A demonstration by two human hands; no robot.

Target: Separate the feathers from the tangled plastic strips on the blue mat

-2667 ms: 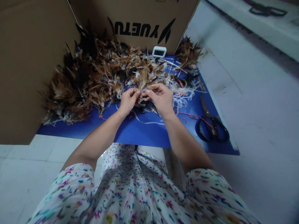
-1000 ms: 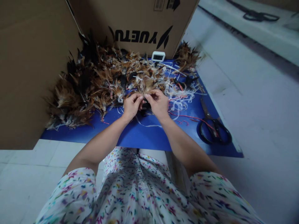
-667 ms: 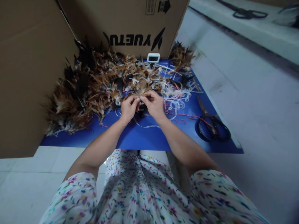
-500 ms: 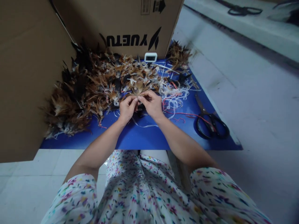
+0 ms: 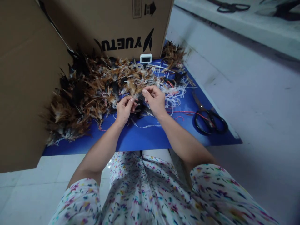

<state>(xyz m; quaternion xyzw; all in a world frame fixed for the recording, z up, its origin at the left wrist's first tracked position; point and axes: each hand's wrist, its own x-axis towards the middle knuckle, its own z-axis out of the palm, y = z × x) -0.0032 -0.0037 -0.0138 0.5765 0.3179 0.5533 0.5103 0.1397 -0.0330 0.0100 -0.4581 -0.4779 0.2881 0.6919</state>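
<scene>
My left hand is closed in a pinch on the base of a small brown feather tuft, whose tips point away from me. To its right, my right hand has thumb and forefinger pressed together. What it holds, if anything, is too small to make out. Dark feathers lie under and between the hands. Beyond them and to the left spreads a large heap of brown and black feather bunches. A tangle of clear plastic strips lies just right of my right hand.
Black-handled scissors and a red cord lie at the right of the blue tabletop. A small white digital display stands before a cardboard box. Another cardboard panel walls the left side.
My hands have drawn apart; they were pinched together at the feather tuft. The right hand moved up and right of the left, which keeps the tuft. The whole view shifted slightly.
</scene>
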